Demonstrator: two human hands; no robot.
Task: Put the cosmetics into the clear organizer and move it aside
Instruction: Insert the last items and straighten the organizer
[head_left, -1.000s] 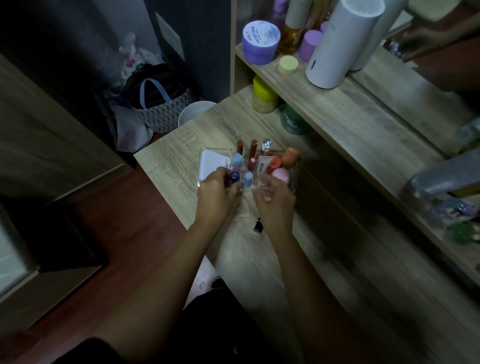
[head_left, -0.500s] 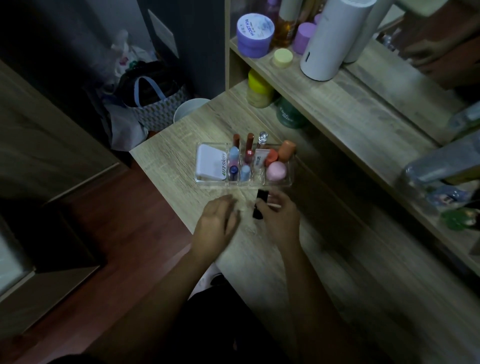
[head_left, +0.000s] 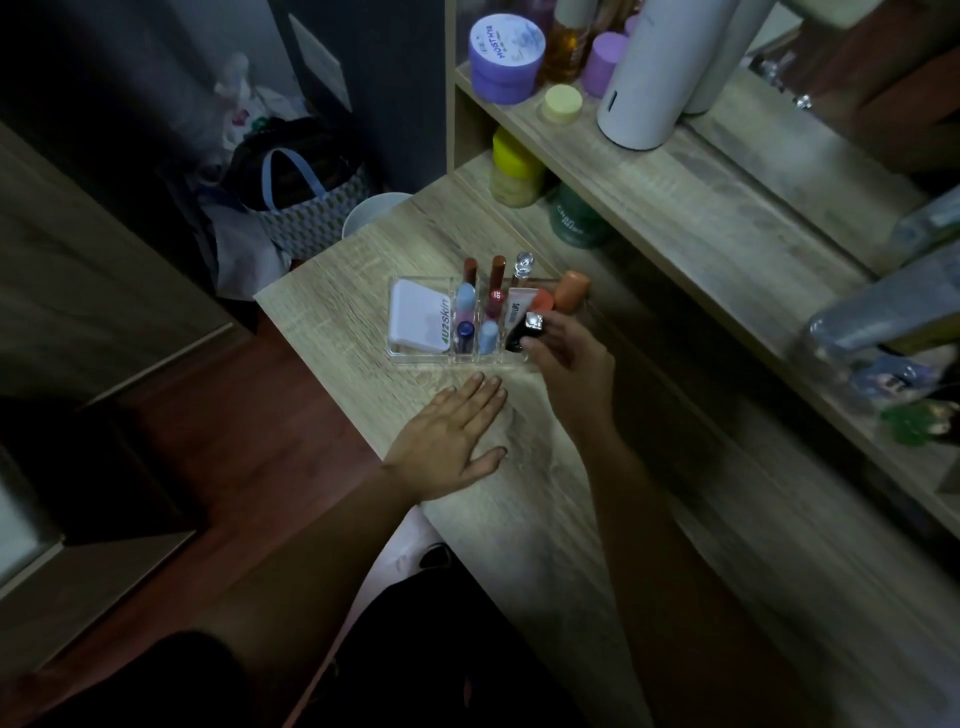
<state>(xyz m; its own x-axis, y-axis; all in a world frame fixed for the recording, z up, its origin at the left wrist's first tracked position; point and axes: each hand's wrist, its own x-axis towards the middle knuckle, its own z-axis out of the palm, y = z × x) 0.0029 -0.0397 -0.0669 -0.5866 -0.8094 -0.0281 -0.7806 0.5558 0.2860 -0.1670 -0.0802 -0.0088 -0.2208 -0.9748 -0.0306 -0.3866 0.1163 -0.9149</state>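
Here a black lipstick (head_left: 524, 332) is being pinched by the right hand (head_left: 566, 358) over the clear organizer (head_left: 415, 358) — presumably for insertion — while the left hand (head_left: 452, 436) is being rested flat, fingers spread, empty.

You're in a home bedroom: light wood-grain desk (head_left: 519, 519), jar-filled wooden shelf (head_left: 727, 208) upper right, patterned fabric basket (head_left: 311, 218) upper left.

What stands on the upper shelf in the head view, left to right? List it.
Purple jar → amber bottle → small yellow lid → purple cylinder → tall white cylinder.
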